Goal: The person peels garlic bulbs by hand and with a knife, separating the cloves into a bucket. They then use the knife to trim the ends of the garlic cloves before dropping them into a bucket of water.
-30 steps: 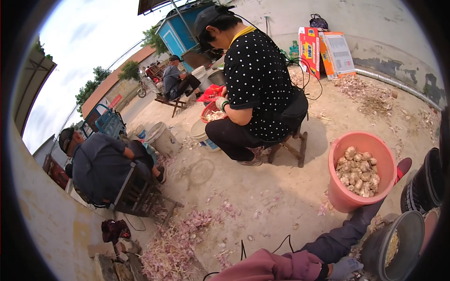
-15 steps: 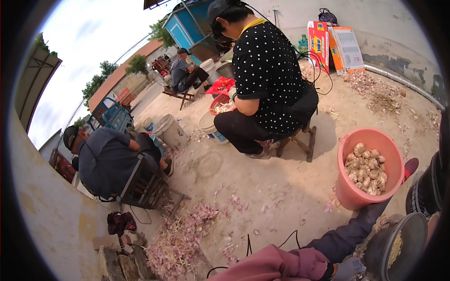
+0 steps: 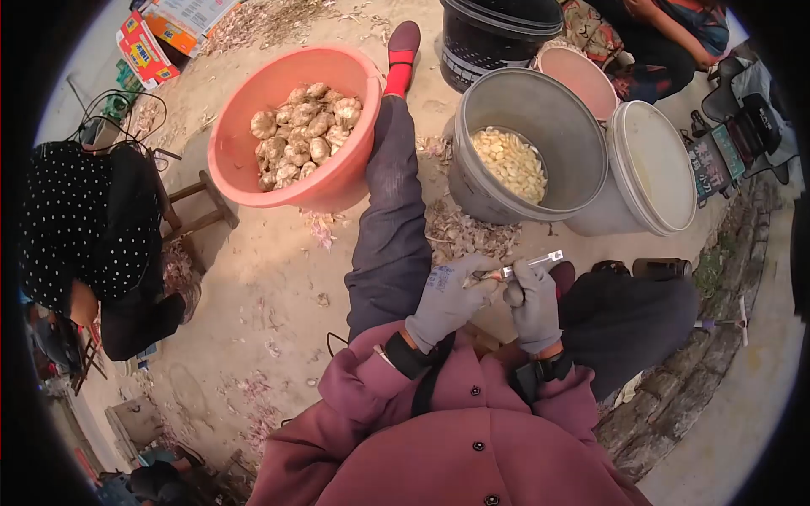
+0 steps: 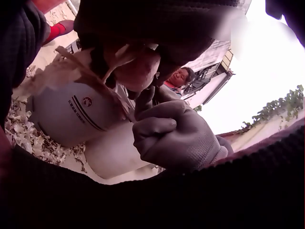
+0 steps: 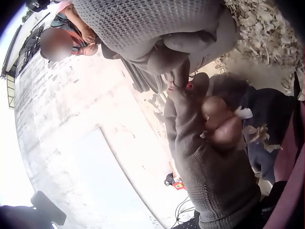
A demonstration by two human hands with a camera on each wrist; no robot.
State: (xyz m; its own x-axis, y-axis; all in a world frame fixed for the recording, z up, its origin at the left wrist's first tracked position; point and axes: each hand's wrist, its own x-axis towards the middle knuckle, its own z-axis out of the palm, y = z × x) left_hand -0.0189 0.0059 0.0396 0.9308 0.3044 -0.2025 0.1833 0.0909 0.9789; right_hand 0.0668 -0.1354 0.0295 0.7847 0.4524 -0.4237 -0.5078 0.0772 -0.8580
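"Pointing which way, that slim tool [image 3: 553,257]?"

"Its shiny end points out to my right and slightly forward. The long axis runs slantwise from the garlic bulb [image 5: 223,129] through my right hand [image 3: 533,312], above my lap."

"And your grip?"

"Both grasping. My right fingers curl round the tool; my left hand [image 3: 447,299] pinches the bulb, with papery skin hanging beside it. Which way the bulb's root end faces, I can't tell."

"Count things for me."

"One tool, one bulb in hand, two gloved hands. One coral tub [image 3: 342,196] with a heap of bulbs [image 3: 295,143], over a dozen, overlapping too much to number. One grey bucket [image 3: 472,190] with many pale cloves [image 3: 510,164], one pale bucket [image 3: 662,169], one pink bucket [image 3: 578,80]. Black buckets [image 3: 460,51]: at least one."

"Edges near you?"

"The grey bucket's rim is ahead, slightly right, apart from my hands, with skin-strewn ground [image 3: 464,232] between. My left leg [image 3: 388,228] stretches forward between tub and grey bucket. My hands nearly meet, so the room between them is tight; there's more ahead, toward that rim."
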